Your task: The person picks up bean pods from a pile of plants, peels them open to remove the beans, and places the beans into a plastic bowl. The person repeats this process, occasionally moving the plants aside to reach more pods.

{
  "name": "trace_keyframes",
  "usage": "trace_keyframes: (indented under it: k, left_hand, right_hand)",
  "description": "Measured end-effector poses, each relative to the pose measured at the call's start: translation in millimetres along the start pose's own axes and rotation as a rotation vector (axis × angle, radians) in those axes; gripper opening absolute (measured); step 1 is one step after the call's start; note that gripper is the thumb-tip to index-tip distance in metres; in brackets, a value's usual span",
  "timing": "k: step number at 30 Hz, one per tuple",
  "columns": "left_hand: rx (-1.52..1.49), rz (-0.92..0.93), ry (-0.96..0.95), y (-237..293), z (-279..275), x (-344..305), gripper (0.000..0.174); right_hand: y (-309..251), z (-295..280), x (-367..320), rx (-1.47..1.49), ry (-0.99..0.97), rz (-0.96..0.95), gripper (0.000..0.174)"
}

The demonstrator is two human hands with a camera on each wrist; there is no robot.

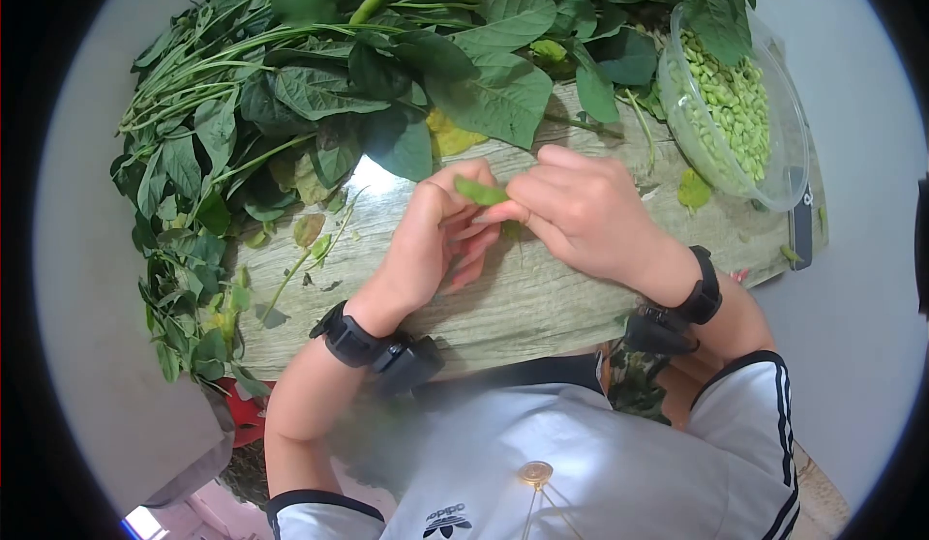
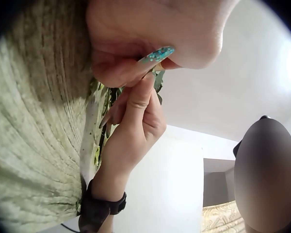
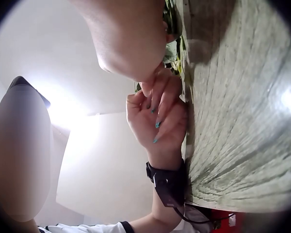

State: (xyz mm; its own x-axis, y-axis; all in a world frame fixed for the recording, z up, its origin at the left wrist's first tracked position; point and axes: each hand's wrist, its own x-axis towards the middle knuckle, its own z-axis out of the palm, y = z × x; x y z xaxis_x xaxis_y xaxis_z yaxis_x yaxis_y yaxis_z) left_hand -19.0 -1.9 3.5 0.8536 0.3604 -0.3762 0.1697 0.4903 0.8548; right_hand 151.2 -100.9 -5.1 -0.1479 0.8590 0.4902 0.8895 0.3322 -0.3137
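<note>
A plump green soybean pod (image 1: 480, 192) is held between both hands, over the middle of the wooden table (image 1: 387, 279). My left hand (image 1: 431, 235) pinches the pod at its left end, thumb against the curled fingers. From the other side my right hand (image 1: 590, 211) grips its right end. In the left wrist view, a long glittery turquoise nail (image 2: 157, 54) shows on the left hand, and the right hand (image 2: 128, 131) is beyond it. The left hand (image 3: 160, 119) appears palm-side in the right wrist view, where the pod is hidden.
Leafy soybean stalks (image 1: 319, 90) with pods pile along the table's back and left. At the back right, a clear plastic bowl (image 1: 789, 167) holds many shelled green beans (image 1: 726, 100), a leaf hanging over it. A dark flat object (image 1: 801, 225) lies by the right edge. Loose leaves and bits are scattered about.
</note>
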Motion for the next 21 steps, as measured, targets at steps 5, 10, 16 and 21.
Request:
trace_keyframes:
  k: [5,10,16,21]
  left_hand:
    - [-0.152,0.030,-0.034,-5.4,-5.2,3.3,0.023]
    - [-0.210,0.006,-0.010,-3.0,-1.7,2.6,0.022]
    - [-0.231,-0.017,-0.008,-2.8,-3.0,1.4,0.023]
    - [-0.117,0.022,-0.015,-3.8,-1.6,4.7,0.023]
  right_hand:
    - [-1.1,3.1,0.3,0.085,-0.002,0.076,0.017]
    - [-4.7,7.4,2.8,0.158,0.065,0.125,0.020]
    - [-5.4,13.2,2.6,0.413,0.022,0.294,0.030]
    - [-11.6,5.7,8.1,0.761,-0.160,0.613,0.044]
